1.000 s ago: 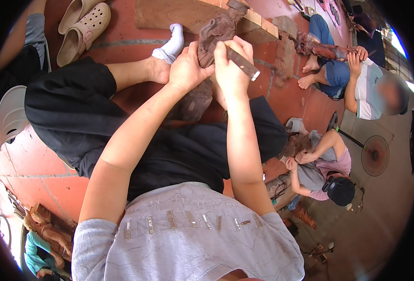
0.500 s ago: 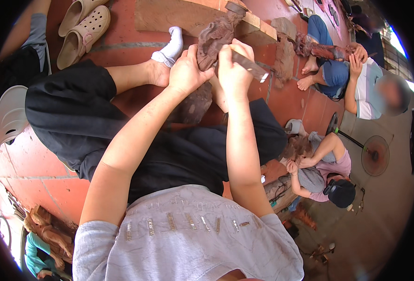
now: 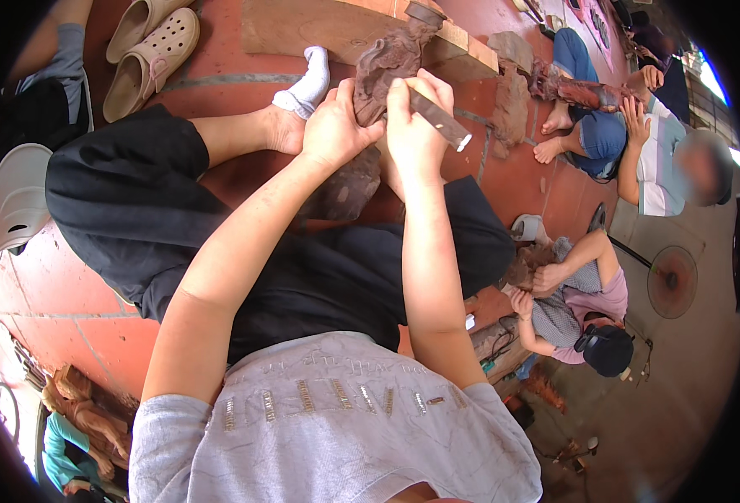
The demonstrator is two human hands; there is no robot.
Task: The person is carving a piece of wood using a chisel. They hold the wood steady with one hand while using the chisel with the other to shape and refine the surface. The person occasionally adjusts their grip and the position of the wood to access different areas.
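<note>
A dark reddish-brown carved wood piece [image 3: 389, 67], with a knobbly, curling surface, slants up and away in front of me. My left hand [image 3: 342, 126] is closed round its near left side, thumb toward the right. Close beside it, my right hand [image 3: 419, 126] is closed on a flat dark strip [image 3: 439, 120] that looks like metal. The strip's bright end sticks out to the lower right; its other end is hidden by my fingers and the carving. Below my hands, another dark wood chunk [image 3: 345, 189] lies between my legs.
A pale wooden beam [image 3: 328, 33] lies beyond the carving. Beige clogs [image 3: 156, 63] stand at the far left, near a light grey plastic seat [image 3: 10, 193]. On the right, two people work on wood pieces, near a round fan [image 3: 672, 281]. Red tiles [image 3: 60, 277] cover the floor.
The strip in my right hand has shifted slightly left and down at its bright end. My left hand and the carving stay nearly in place. The far-right person's hands have moved apart.
</note>
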